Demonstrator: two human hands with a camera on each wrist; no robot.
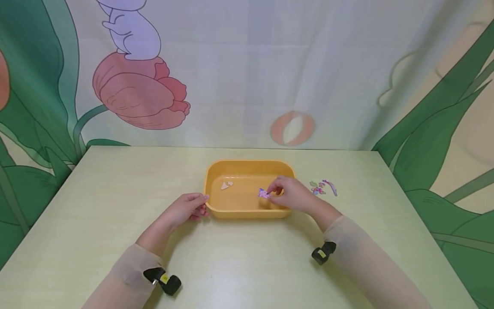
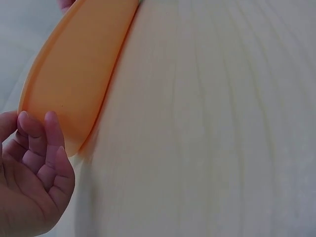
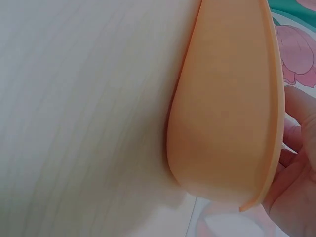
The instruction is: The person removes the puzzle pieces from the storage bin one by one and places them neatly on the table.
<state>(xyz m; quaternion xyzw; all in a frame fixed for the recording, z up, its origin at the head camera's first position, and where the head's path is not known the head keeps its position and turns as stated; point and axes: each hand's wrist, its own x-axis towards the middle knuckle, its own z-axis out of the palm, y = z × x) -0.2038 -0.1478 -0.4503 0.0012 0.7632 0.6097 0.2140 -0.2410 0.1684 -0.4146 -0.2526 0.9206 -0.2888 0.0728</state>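
A yellow-orange rectangular tray point(image 1: 239, 214) sits on the table. At its left end my left hand point(image 1: 186, 209) pinches the rim between thumb and fingers; the left wrist view shows those fingers point(image 2: 55, 136) curled against the outer wall. My right hand point(image 1: 292, 194) reaches over the tray's right side and pinches a small flat purple-and-blue printed piece point(image 1: 263, 193) above the tray floor. In the right wrist view the tray wall point(image 3: 224, 113) hides this piece and the fingertips. Small flat pale-pink pieces point(image 1: 224, 186) lie inside the tray, toward the left.
Right of the tray, several small colourful flat pieces point(image 1: 318, 189) and a curved purple strip point(image 1: 331, 187) lie on the pale wood-grain table point(image 1: 247, 262). Behind the table's far edge hangs a printed cloth point(image 1: 227, 77). Each sleeve bears a black wrist camera point(image 1: 323, 253).
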